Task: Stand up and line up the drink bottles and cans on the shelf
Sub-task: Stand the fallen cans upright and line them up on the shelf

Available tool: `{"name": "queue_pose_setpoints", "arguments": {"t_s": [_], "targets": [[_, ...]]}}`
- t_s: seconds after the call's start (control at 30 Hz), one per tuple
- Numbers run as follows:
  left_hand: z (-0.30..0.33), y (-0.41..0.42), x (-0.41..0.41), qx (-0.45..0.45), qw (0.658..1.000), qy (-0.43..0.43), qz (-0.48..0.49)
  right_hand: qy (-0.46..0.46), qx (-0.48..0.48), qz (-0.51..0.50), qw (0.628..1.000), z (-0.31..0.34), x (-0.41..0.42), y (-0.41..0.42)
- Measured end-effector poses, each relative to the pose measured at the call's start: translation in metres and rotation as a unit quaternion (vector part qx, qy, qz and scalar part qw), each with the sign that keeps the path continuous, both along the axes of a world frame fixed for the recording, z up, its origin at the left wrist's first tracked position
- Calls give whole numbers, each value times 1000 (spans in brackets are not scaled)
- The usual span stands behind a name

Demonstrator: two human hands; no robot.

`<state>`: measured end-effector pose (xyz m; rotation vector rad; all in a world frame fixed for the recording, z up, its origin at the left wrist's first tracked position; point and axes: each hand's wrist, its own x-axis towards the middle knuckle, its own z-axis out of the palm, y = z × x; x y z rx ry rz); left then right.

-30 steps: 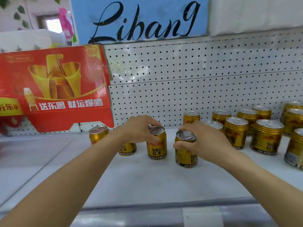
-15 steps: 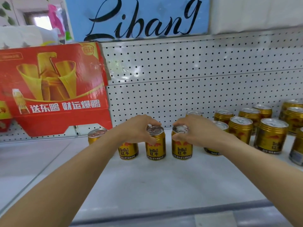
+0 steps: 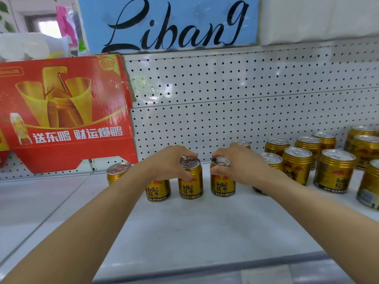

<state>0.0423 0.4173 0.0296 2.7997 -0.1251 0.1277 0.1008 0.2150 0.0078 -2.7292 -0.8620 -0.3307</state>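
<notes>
Both hands reach onto the white shelf (image 3: 205,226), each gripping an upright gold can from above near the shelf's back edge. The left hand (image 3: 170,162) curls its fingers over the top rim of the middle can (image 3: 190,182), the thumb on the can's front. The right hand (image 3: 240,162) holds the right can (image 3: 222,184) the same way, fingers bent round its lid and thumb pressed on its upper side. These two cans stand just beside each other with a narrow gap, labels facing forward.

To their left, a third can (image 3: 158,190) stands close against the middle can, its top hidden under the left wrist. Further left and slightly nearer the back, a fourth can (image 3: 118,171) stands partly behind the left forearm.

Toward the shelf's right end, a loose group of upright cans (image 3: 334,171) stands in uneven rows, some near the back edge and some closer to the front. One more can top (image 3: 240,143) peeks above the right hand.

A red carton (image 3: 65,111) leans at the back left corner against the white pegboard wall (image 3: 225,99). Above the wall sits a blue sign (image 3: 168,23) with black script.
</notes>
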Motion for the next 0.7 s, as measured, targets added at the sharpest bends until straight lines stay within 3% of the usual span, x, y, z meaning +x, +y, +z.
{"name": "queue_pose_setpoints", "arguments": {"t_s": [0.3,0.4,0.53,0.7], "targets": [[-4,-3,-3,12,1000,5,13,23,9,24,999,4,-1,-8],[-8,-19,-8,27,999,-44,13,-5,87,49,995,11,-1,-34],[-14,-70,-11,-37,987,-155,-35,-49,171,-13,984,12,7,-89],[-19,-143,13,-77,986,-113,-93,-18,129,-119,984,2,34,-142]]}}
